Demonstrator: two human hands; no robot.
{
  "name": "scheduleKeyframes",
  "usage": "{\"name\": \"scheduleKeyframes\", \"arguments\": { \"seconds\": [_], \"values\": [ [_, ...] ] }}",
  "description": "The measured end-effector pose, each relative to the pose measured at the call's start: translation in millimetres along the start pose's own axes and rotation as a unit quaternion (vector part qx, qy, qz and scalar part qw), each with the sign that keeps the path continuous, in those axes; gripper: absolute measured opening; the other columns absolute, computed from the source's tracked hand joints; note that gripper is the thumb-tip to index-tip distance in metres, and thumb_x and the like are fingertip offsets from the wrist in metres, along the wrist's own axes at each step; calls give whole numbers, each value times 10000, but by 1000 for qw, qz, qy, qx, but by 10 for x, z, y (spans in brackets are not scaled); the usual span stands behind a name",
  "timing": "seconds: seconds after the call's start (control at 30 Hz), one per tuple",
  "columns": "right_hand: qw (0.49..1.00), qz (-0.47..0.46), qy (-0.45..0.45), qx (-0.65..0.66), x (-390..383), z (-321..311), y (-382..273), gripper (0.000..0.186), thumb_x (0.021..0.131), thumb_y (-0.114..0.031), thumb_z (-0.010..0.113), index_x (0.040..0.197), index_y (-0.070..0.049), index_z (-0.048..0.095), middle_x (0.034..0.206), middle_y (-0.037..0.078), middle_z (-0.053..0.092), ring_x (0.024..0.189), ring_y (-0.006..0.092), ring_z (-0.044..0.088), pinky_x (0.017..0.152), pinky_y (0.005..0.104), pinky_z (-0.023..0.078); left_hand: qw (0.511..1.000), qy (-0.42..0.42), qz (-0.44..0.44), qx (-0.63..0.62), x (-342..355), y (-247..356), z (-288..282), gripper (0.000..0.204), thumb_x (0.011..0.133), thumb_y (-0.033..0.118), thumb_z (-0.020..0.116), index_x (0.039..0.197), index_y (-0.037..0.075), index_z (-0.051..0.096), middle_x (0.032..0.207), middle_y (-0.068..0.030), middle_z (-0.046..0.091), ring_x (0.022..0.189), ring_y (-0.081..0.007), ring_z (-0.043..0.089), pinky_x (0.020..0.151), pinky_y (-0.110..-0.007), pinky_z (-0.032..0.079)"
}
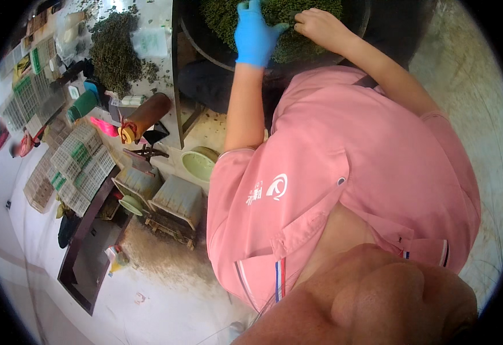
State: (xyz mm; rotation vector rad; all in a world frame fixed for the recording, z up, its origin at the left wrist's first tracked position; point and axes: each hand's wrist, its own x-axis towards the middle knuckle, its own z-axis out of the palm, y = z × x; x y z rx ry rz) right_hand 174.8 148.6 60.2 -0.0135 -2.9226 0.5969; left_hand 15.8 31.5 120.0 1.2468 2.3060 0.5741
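Observation:
A heap of small green curled leaves or sprigs (297, 52) fills a dark round basin (205, 49) at the top of the view, in front of me. My left hand (255, 37), in a blue glove, rests on the heap with its thumb stretched out to the right and its fingers reaching up. The upper frame edge cuts off its fingertips. My right hand (320, 27) is bare and lies on the right part of the heap. Its fingers are bent together at the leaves, and whatever is between them is too small to make out.
A table (173, 109) on the left carries a darker green heap (113, 52), a brown bottle (148, 115) and a green cylinder (83, 106). White plastic baskets (81, 164) stand beyond. A pale green basin (199, 164) and square bins (176, 201) stand beside me.

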Motion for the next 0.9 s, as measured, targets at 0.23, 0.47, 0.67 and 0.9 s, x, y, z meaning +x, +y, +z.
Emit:
{"name": "scheduleKeyframes", "arguments": {
  "seconds": [0.23, 0.47, 0.67, 0.9],
  "values": [
    [1000, -27, -10, 5, -61, 92, 37, 71, 798, -94, 599, 821, -61, 657, 877, 66, 598, 893, 241, 618, 829, 359, 505, 988, -154, 17, 20, 291, -520, 474, 534, 802, 305, 789, 1252, 63, 635, 1150, -211, 677, 1032, -369, 668, 879, -418, 539],
    [1000, -4, 7, 9, -35, 49, 98, 73, 797, -90, 598, 842, -55, 643, 880, 76, 592, 901, 253, 620, 827, 369, 508, 990, -23, 30, -135, -166, -228, 158, 361, 856, 227, 742, 1181, 75, 695, 1088, -168, 709, 968, -302, 697, 852, -362, 544],
    [999, -14, 21, 35, 38, 50, -10, 73, 813, -73, 595, 868, -46, 634, 922, 75, 601, 933, 263, 619, 845, 372, 510, 995, 75, 32, 57, -340, -102, 218, 229, 802, 228, 768, 1014, 143, 766, 1004, -137, 655, 894, -315, 651, 782, -397, 538],
    [998, -14, -9, 66, 113, -42, -45, 153, 825, -81, 621, 973, -72, 661, 1071, 78, 644, 1028, 268, 627, 894, 358, 513, 865, -287, -211, -352, -79, -571, 66, 889, 830, 274, 799, 1553, 178, 291, 1591, -163, 295, 1387, -429, 386, 1117, -416, 377]
  ]
}}
